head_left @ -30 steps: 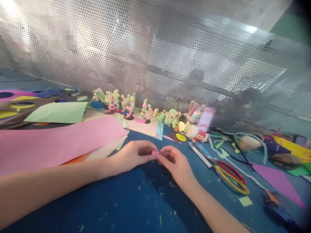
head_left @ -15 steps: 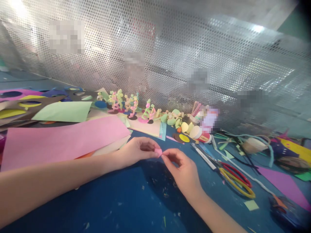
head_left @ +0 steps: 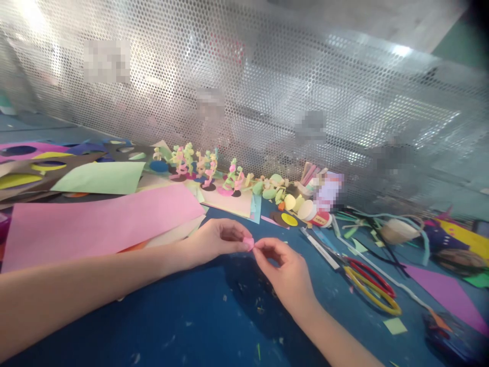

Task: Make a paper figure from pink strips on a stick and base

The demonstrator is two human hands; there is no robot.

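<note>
A small piece of pink paper (head_left: 248,243) is pinched between my two hands above the blue tabletop. My left hand (head_left: 216,238) is closed, its thumb and fingertips on the left side of the piece. From the right, my right hand (head_left: 286,265) meets it with thumb and forefinger pressed together at its edge. Fingers partly cover the piece, so its exact shape is hard to make out. A large pink paper sheet (head_left: 103,219) lies beyond my left forearm. Scissors with red and yellow handles (head_left: 372,285) rest right of my right hand.
Several small paper figures (head_left: 208,165) stand along the back by a perforated metal screen (head_left: 244,92). A white-capped glue bottle (head_left: 319,216) lies on its side. Green paper (head_left: 101,177) is at left; purple paper (head_left: 445,295) and a tape dispenser (head_left: 453,336) are at right.
Both hands stay nearly in place, still pinching the pink paper. The piece has turned slightly and looks more rounded; the right fingertips have shifted a little down.
</note>
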